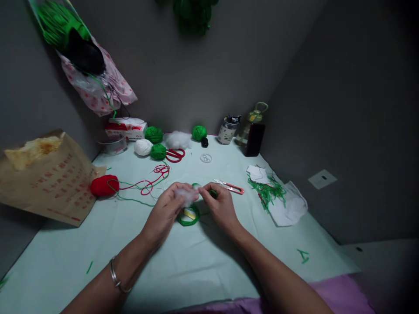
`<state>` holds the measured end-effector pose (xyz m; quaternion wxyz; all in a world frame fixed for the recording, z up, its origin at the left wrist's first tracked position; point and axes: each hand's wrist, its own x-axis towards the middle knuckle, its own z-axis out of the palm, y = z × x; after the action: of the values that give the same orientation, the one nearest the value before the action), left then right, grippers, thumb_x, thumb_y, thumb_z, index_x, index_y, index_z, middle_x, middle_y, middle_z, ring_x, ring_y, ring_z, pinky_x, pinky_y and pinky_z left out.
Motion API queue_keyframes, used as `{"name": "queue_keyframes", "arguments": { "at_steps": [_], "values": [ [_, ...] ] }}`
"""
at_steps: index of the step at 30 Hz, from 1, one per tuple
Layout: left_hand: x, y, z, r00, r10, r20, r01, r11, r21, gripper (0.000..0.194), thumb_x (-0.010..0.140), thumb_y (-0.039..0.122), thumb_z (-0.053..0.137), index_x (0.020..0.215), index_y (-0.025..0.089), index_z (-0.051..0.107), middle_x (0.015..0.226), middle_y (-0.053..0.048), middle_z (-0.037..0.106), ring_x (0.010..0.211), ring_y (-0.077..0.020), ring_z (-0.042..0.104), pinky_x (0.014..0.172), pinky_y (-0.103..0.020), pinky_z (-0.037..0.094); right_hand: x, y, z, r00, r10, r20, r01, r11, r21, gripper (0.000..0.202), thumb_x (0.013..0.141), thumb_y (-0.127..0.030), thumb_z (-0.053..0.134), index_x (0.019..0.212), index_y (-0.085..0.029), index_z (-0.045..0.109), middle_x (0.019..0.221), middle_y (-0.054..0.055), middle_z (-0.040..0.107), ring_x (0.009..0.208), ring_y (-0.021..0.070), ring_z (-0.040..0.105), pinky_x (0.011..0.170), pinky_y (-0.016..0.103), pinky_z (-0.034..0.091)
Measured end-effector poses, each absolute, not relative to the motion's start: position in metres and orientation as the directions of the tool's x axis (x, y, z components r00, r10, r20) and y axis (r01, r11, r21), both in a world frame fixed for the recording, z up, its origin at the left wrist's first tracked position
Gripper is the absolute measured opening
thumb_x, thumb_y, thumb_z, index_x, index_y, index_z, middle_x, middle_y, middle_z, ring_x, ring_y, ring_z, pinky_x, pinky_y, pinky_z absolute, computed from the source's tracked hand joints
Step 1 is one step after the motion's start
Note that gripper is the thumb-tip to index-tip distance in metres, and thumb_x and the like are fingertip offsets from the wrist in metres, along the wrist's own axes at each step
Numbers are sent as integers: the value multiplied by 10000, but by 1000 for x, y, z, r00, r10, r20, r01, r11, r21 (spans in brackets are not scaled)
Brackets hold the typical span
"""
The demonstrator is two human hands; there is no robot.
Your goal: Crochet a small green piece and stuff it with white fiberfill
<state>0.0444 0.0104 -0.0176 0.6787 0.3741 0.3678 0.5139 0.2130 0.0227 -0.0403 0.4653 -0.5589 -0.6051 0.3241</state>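
Observation:
Over the middle of the table, my left hand is closed on a tuft of white stuffing fibre. My right hand meets it from the right, thumb and forefinger pinched at the edge of the tuft. A bit of green shows by the right fingers, too small to make out. Just below the hands lies a green ring-shaped coil with a yellow strip inside it. Behind my right hand rests an orange-handled pair of thread snips. Loose red and green yarn trails to the left of my left hand.
A red yarn ball and a paper food bag stand left. At the back are green yarn balls, more white stuffing, red-handled scissors, a pen cup and a phone. Green scraps lie right.

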Motion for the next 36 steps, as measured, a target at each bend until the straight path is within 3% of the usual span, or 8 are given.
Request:
{"name": "queue_keyframes", "arguments": {
  "at_steps": [6, 13, 20, 24, 32, 36],
  "values": [
    [43, 17, -34, 174, 982, -65, -356, 125, 926, 286, 730, 282, 821, 941, 203, 645, 767, 5, 699, 680, -142, 611, 681, -235, 475, 205, 15, -33, 7, 964, 267, 385, 243, -890, 257, 908, -385, 594, 746, -190, 642, 635, -12, 582, 604, 141, 507, 592, 265, 395],
    [43, 18, -38, 92, 995, -23, -265, 47, 963, 218, 679, 282, 853, 799, 179, 703, 809, 1, 660, 743, -154, 569, 684, -234, 443, 205, 10, -35, -117, 929, 350, 456, 363, -812, 184, 921, -286, 537, 821, -203, 668, 752, 21, 676, 658, 160, 576, 649, 278, 443],
    [42, 18, -38, 177, 984, -31, -279, 80, 957, 452, 722, 239, 791, 1152, 206, 653, 921, -10, 663, 803, -156, 614, 732, -232, 484, 211, 11, -35, -218, 877, 428, 510, 476, -716, 182, 941, -260, 493, 861, -207, 649, 832, 67, 696, 740, 193, 604, 715, 314, 470],
    [40, 20, -40, 227, 974, -23, -273, 86, 958, 373, 740, 280, 793, 1078, 198, 660, 1049, -46, 676, 883, -179, 626, 773, -242, 491, 213, 11, -33, -276, 856, 436, 521, 515, -681, 172, 939, -231, 493, 846, -215, 637, 806, 56, 683, 730, 190, 598, 706, 310, 474],
    [41, 22, -43, 223, 975, -7, -225, 58, 973, 287, 752, 236, 738, 983, 200, 570, 878, 4, 631, 727, -139, 562, 658, -232, 444, 217, 9, -30, -399, 818, 415, 515, 574, -636, 181, 969, -186, 462, 914, -207, 633, 845, 54, 675, 762, 178, 583, 711, 292, 465],
    [42, 21, -42, 209, 978, 22, -164, 12, 986, 278, 751, 215, 700, 953, 214, 508, 853, 19, 625, 713, -137, 557, 656, -245, 451, 218, 9, -25, -388, 855, 344, 507, 509, -695, 165, 976, -202, 469, 895, -198, 613, 829, 37, 652, 739, 158, 558, 704, 269, 433]
  ]
}}
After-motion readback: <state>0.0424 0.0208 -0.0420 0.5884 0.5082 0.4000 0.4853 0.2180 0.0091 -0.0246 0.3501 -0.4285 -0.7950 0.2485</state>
